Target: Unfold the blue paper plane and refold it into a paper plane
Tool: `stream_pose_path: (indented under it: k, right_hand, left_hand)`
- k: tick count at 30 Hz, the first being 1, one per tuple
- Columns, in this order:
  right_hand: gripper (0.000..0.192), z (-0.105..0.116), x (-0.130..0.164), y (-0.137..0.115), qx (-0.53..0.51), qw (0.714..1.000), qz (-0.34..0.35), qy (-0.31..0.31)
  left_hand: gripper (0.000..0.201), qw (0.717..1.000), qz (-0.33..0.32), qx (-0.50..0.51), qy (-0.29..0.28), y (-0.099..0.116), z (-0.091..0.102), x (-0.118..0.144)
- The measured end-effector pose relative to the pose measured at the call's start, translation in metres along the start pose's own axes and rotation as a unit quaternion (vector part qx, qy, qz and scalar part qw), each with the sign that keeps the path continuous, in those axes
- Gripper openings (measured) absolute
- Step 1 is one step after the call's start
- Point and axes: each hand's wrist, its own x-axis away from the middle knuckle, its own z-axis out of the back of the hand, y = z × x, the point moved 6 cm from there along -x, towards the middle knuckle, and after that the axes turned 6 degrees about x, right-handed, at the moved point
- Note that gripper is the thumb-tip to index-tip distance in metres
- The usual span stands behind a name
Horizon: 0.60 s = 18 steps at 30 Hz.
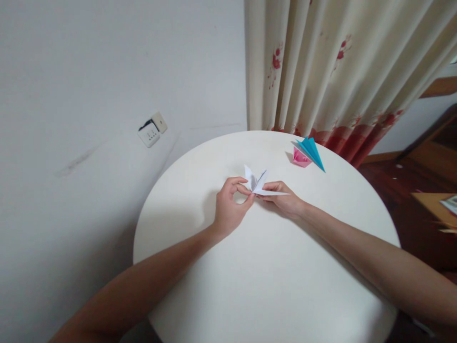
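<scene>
We are pinching a white, pointed, folded paper figure (260, 185) between both hands at the frame's centre, just above the round white bench (271, 267): left hand (230, 206) closed on its base, right hand (283, 199) gripping the right flap. Keeping the pinch near the crease should be helping the fold stay sharp.
</scene>
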Motion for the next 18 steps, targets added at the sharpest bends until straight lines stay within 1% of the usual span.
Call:
stream_pose_path:
  k: [2, 6, 8, 11, 14, 16, 18]
  right_hand:
    - [0.028, -0.001, 0.000, 0.000, -0.008, 1.000, 0.021, -0.002]
    - [0.034, 0.001, 0.000, -0.007, -0.009, 0.998, 0.065, 0.008]
    - [0.036, 0.001, 0.001, -0.012, 0.003, 0.997, 0.072, 0.022]
    - [0.034, 0.006, -0.001, -0.016, 0.039, 0.995, 0.067, 0.055]
    - [0.029, 0.013, -0.003, -0.022, 0.134, 0.985, 0.083, 0.065]
    - [0.023, 0.018, -0.002, -0.030, 0.229, 0.965, 0.112, 0.059]
    - [0.021, 0.023, 0.000, -0.038, 0.283, 0.947, 0.138, 0.064]
  left_hand:
    - [0.016, 1.000, -0.017, -0.023, -0.001, 0.004, 0.001, 0.001]
    - [0.022, 0.998, -0.019, -0.052, 0.001, 0.007, 0.002, 0.001]
    - [0.021, 0.999, -0.014, -0.050, 0.010, 0.007, 0.004, 0.000]
    - [0.023, 0.999, 0.004, -0.033, 0.024, 0.004, 0.007, -0.004]
    - [0.024, 0.999, 0.035, -0.017, 0.029, -0.006, 0.007, -0.009]
    - [0.025, 0.998, 0.055, 0.002, 0.025, -0.013, 0.007, -0.011]
    - [0.027, 0.997, 0.064, 0.019, 0.023, -0.018, 0.007, -0.012]
